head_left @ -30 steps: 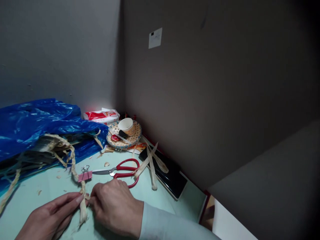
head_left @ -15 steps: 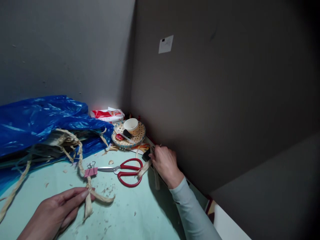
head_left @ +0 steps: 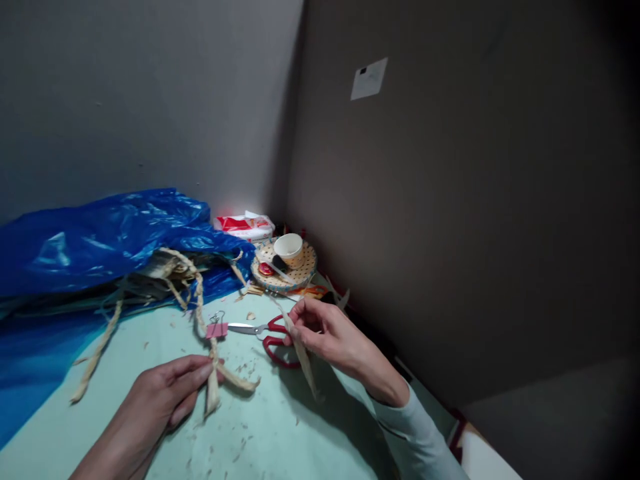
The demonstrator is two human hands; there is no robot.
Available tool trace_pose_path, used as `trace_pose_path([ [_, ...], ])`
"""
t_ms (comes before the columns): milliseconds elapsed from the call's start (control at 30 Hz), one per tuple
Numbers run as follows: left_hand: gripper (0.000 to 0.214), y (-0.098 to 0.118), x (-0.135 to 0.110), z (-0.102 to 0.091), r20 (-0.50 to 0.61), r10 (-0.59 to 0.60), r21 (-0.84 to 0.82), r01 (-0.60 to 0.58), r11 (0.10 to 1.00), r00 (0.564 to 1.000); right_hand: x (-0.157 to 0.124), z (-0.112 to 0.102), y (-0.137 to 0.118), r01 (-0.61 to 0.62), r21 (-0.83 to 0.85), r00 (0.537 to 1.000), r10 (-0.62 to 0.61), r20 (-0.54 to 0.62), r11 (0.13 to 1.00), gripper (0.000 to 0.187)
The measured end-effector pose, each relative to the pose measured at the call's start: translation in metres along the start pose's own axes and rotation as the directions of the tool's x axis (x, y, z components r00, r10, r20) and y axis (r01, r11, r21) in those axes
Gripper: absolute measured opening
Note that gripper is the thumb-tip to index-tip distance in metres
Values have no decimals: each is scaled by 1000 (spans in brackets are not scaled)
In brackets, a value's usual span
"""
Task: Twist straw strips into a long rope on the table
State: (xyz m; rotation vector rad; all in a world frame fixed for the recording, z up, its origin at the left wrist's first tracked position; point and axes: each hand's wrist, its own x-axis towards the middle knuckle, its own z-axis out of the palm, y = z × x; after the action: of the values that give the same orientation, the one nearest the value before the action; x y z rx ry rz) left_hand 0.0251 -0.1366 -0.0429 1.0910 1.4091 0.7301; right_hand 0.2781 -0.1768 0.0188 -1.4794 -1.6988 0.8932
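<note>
My left hand pinches the end of a braided dry-leaf cord against the pale green table. A pink binder clip clamps the braid just above my fingers. The braid runs back up to a bundle of husk under a blue plastic bag. My right hand is raised over the red-handled scissors and holds a loose pale husk strip that hangs down from its fingers.
A woven round tray with a small cup sits in the corner beside a red and white packet. Grey walls close the back and right. A dark flat object lies along the right wall, mostly hidden.
My right hand left the braid, reached to the strips by the right wall, and has come back toward the middle holding one strip. My left hand kept its pinch. The camera turned left.
</note>
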Motion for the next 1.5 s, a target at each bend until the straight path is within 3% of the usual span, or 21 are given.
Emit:
trace_pose_path([
  [67,35,-2,-2,0,100,-5,-66,11,998,995,0,18,-5,-28,128,996,16,90,991,11],
  [167,31,-4,-3,-2,156,13,-90,1,996,988,-2,45,-14,-62,103,988,47,149,993,15],
  [400,37,4,-10,-1,177,-3,-72,16,997,984,-10,80,-17,-109,-138,991,119,64,984,17],
  [633,47,6,-8,1,152,-40,-32,45,998,988,-16,92,-16,-113,-263,986,141,91,958,17],
  [933,46,4,-9,0,169,-32,-38,39,999,985,-18,96,-18,-110,-293,989,133,60,950,19],
  [1333,36,3,-9,0,147,-35,-92,49,995,989,-16,103,-14,17,-396,995,23,96,918,22],
  [1500,38,7,-10,4,87,-92,-163,105,981,992,-14,94,-19,60,-397,985,9,171,916,23],
])
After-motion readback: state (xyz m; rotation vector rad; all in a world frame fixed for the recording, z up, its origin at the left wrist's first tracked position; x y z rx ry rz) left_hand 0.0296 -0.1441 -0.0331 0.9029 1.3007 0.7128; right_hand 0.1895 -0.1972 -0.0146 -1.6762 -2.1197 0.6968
